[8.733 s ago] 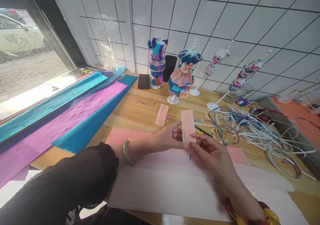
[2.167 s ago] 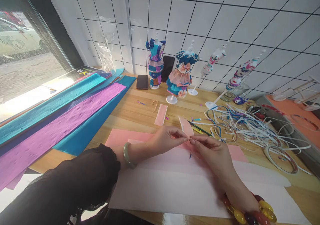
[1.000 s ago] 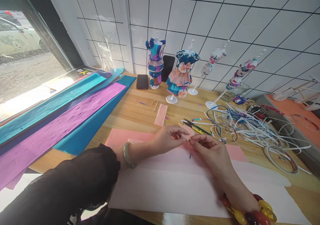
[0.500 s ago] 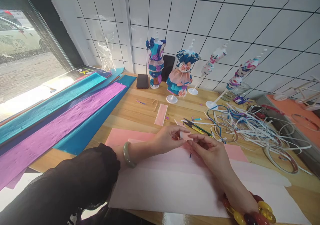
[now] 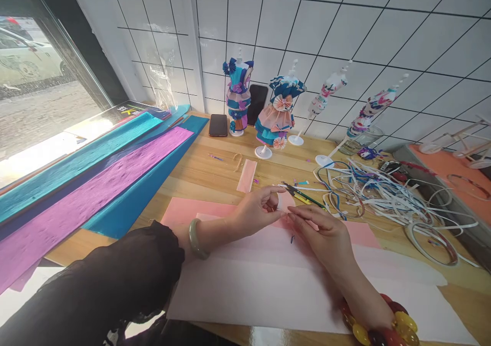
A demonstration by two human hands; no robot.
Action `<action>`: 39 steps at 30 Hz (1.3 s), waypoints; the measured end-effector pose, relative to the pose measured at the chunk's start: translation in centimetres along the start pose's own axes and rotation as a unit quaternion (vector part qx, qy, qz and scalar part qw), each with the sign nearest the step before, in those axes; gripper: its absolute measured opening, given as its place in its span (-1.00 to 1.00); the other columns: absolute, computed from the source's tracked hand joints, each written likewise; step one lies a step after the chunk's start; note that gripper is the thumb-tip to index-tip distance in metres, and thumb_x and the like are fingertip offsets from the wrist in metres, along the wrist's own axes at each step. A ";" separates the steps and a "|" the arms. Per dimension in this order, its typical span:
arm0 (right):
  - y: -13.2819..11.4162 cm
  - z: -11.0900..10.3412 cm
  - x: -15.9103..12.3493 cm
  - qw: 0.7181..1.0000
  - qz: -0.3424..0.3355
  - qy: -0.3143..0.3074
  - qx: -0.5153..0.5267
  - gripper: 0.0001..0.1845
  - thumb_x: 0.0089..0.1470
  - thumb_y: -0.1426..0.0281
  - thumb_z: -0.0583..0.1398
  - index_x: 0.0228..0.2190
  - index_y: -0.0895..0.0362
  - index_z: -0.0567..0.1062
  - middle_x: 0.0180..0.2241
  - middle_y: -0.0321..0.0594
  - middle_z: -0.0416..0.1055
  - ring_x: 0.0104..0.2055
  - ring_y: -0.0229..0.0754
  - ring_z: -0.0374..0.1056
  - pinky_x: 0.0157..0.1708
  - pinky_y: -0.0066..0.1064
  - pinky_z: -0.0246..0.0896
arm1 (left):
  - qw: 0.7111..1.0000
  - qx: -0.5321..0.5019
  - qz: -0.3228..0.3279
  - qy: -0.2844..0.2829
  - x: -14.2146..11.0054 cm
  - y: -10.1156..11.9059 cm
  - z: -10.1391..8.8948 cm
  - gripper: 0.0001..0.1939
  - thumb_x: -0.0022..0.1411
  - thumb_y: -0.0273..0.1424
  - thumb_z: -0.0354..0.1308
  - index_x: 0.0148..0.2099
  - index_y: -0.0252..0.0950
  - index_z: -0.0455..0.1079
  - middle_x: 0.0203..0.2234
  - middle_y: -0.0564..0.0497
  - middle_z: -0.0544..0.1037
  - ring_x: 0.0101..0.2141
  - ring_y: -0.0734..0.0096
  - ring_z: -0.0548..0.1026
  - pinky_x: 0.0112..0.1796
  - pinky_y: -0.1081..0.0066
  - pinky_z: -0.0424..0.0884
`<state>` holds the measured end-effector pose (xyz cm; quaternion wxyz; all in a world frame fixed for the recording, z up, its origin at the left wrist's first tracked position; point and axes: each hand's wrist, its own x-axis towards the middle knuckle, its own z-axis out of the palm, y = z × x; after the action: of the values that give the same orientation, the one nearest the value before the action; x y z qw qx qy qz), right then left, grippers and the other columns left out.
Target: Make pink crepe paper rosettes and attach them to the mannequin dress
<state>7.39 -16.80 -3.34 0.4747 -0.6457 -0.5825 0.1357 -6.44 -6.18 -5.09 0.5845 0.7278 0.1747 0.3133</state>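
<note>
Between my hands is a small piece of pale pink paper (image 5: 284, 200), its lower end pinched. My left hand (image 5: 258, 209), with a green bangle on the wrist, has thumb and fingertips at the paper's left and lower side. My right hand (image 5: 321, 229), wearing a chunky bead bracelet, pinches its lower right end between thumb and fingers. Below both hands lie large pale pink sheets (image 5: 253, 289). A tiny dark blue scrap (image 5: 292, 239) rests on them under my fingertips. Just behind, a folded pink paper strip (image 5: 247, 176) lies on the wood.
Craft knives (image 5: 303, 195) lie beyond my hands. A tangle of paper-covered strips (image 5: 383, 192) spreads to the right. Several small dress forms stand at the back, one in a peach skirt (image 5: 274, 118). A phone (image 5: 218, 125) lies behind; purple and teal paper (image 5: 146, 169) sits left.
The fingers of my left hand have lifted and opened a little from the paper, which now stands up more. My right hand keeps its pinch, almost unmoved.
</note>
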 end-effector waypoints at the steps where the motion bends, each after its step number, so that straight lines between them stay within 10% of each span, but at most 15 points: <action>1: 0.0 0.0 0.0 1.000 -0.003 0.000 -0.004 -0.82 0.00 0.35 0.18 -0.33 0.00 0.57 -0.37 -0.22 0.49 -0.31 -0.16 0.40 -0.33 -0.33 0.33 | 1.000 0.006 0.003 0.005 0.0 0.1 0.0 -0.51 0.04 -0.36 0.18 0.04 -0.34 0.23 -0.52 0.11 0.30 -0.45 0.58 0.30 -0.35 0.52 0.30; 26: 0.4 0.2 0.0 1.000 -0.001 -0.013 -0.015 -0.86 0.02 0.39 0.17 -0.36 0.05 0.55 -0.38 -0.21 0.49 -0.32 -0.17 0.39 -0.32 -0.34 0.28 | 0.950 0.297 0.101 0.012 -0.4 0.5 0.0 -0.84 0.16 -0.36 0.07 -0.34 -0.25 0.46 -0.58 0.06 0.40 -0.48 0.53 0.32 -0.43 0.52 0.20; 39: 0.4 0.0 -0.1 0.999 0.032 -0.005 -0.009 -0.87 0.00 0.36 0.19 -0.39 0.07 0.55 -0.36 -0.20 0.50 -0.29 -0.17 0.39 -0.29 -0.33 0.29 | 0.965 0.247 0.084 0.033 -0.3 0.1 -0.2 -0.86 0.13 -0.38 0.10 -0.35 -0.26 0.48 -0.58 0.07 0.37 -0.52 0.59 0.31 -0.45 0.55 0.22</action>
<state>7.56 -16.86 -3.71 0.4615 -0.6675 -0.5651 0.1488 -6.79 -6.27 -5.07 0.3528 0.8508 0.2041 0.3318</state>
